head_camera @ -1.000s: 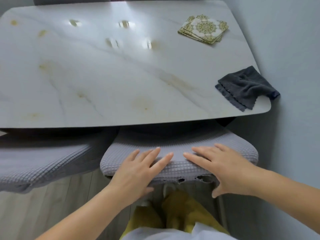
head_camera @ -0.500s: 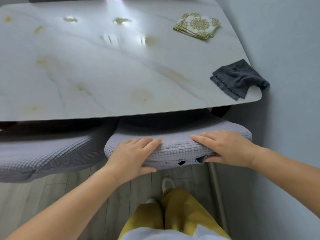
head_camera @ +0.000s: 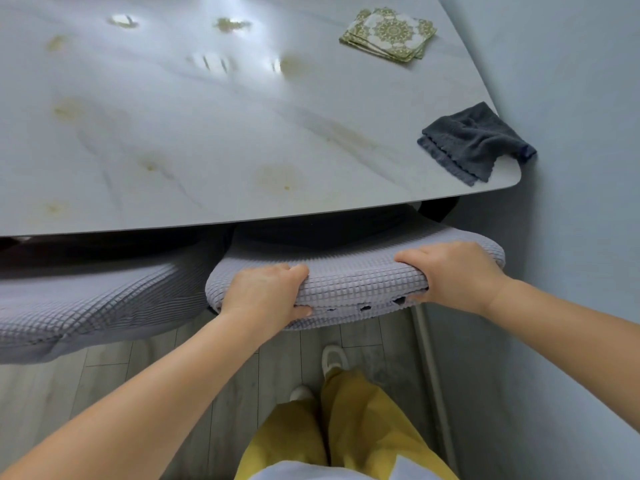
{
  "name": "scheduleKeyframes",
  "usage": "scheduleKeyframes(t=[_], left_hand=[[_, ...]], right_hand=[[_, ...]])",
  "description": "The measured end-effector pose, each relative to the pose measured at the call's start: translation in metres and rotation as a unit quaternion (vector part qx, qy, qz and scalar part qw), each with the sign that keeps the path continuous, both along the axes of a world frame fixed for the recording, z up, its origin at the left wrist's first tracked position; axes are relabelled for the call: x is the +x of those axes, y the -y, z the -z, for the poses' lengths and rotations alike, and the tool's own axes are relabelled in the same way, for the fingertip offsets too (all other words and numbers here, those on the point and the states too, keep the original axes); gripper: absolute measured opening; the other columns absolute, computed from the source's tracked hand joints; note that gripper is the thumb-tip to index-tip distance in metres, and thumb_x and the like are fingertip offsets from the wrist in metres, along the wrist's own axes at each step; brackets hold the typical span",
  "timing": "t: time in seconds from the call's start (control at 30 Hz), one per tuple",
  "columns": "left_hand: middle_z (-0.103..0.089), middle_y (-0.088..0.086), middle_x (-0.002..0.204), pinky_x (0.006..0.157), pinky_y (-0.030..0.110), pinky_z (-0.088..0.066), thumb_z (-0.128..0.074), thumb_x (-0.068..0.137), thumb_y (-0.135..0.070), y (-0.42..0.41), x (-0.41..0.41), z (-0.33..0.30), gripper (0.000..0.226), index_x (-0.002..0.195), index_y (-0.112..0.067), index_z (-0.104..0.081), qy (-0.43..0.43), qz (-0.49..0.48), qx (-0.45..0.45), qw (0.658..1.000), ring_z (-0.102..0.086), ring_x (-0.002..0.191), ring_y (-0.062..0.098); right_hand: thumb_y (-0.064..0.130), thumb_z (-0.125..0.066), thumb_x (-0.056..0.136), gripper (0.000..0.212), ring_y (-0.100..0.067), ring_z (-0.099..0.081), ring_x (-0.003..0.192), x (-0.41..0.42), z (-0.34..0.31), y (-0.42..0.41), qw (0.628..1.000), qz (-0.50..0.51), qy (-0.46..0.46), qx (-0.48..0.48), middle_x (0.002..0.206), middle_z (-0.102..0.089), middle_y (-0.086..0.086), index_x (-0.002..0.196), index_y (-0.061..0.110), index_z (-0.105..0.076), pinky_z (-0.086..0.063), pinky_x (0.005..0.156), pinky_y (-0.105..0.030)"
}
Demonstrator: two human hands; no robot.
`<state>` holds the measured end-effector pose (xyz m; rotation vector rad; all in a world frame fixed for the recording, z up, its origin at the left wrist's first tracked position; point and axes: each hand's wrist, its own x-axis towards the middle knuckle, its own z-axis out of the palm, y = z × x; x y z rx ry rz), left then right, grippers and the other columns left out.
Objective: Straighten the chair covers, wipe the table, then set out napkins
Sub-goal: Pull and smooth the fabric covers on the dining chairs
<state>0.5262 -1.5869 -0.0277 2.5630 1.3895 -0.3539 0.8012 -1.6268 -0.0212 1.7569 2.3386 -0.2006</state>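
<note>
Both hands grip front edge of grey waffle-knit chair cover (head_camera: 360,282): left hand (head_camera: 266,292) & right hand (head_camera: 453,271), fingers curled over, thumbs under. White marble tabletop (head_camera: 207,133) w/ yellowish stains above; dark grey cloth (head_camera: 474,143) at its right corner, green patterned napkin stack (head_camera: 389,32) far right.

Napkins (head_camera: 388,33) behind cloth (head_camera: 476,143) on table (head_camera: 207,133)
</note>
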Motion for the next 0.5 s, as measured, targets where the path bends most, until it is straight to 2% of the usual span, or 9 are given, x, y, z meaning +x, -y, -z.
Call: scheduleKeyframes(t=[0.1, 0.17, 0.23, 0.37, 0.5], left_hand=[[-0.059, -0.006, 0.099, 0.06, 0.03, -0.037, -0.058, 0.081, -0.056, -0.003, 0.0, -0.001, 0.045, 0.112, -0.026, -0.043, -0.005, 0.017, -0.002, 1.0, -0.059, 0.089, 0.019], [-0.058, -0.005, 0.097, 0.059, 0.03, -0.035, -0.059, 0.084, -0.051, -0.004, 0.001, -0.001, 0.041, 0.11, -0.025, -0.041, -0.009, 0.019, 0.004, 1.0, -0.059, 0.087, 0.02], [-0.057, -0.006, 0.096, 0.058, 0.031, -0.034, -0.056, 0.087, -0.046, -0.003, 0.002, -0.001, 0.034, 0.109, -0.025, -0.041, -0.009, 0.019, 0.013, 1.0, -0.06, 0.085, 0.021], [-0.056, -0.007, 0.097, 0.056, 0.03, -0.032, -0.052, 0.09, -0.042, -0.005, 0.0, 0.001, 0.029, 0.112, -0.027, -0.04, -0.009, 0.027, 0.036, 0.999, -0.06, 0.083, 0.019], [-0.058, -0.01, 0.105, 0.057, 0.029, -0.032, -0.053, 0.089, -0.041, -0.02, -0.012, 0.003, 0.033, 0.119, -0.031, -0.042, -0.02, 0.018, 0.045, 0.999, -0.061, 0.089, 0.018]], right_hand=[[0.05, -0.068, 0.076, 0.049, -0.023, -0.065, 0.093, -0.001, 0.003, 0.003, 0.999, -0.006, -0.014, 0.037, 0.102, -0.07, 0.006, 0.119, 0.028, -0.059, -0.05, 0.072, -0.034], [0.037, -0.084, 0.062, 0.047, -0.026, -0.069, 0.072, -0.001, 0.002, 0.003, 0.996, -0.015, -0.027, 0.079, 0.082, -0.073, -0.001, 0.103, 0.019, -0.07, -0.054, 0.059, -0.038], [0.028, -0.092, 0.046, 0.05, -0.025, -0.066, 0.056, -0.001, 0.003, 0.004, 0.992, -0.024, -0.037, 0.12, 0.069, -0.071, -0.001, 0.09, 0.015, -0.073, -0.053, 0.045, -0.036], [0.026, -0.094, 0.039, 0.054, -0.023, -0.065, 0.052, 0.0, 0.007, 0.0, 0.985, -0.047, -0.05, 0.156, 0.067, -0.071, 0.0, 0.088, 0.013, -0.074, -0.052, 0.042, -0.033], [0.026, -0.094, 0.034, 0.057, -0.021, -0.063, 0.048, -0.012, 0.012, -0.008, 0.98, -0.06, -0.055, 0.181, 0.062, -0.069, 0.0, 0.087, 0.013, -0.074, -0.05, 0.041, -0.029]])
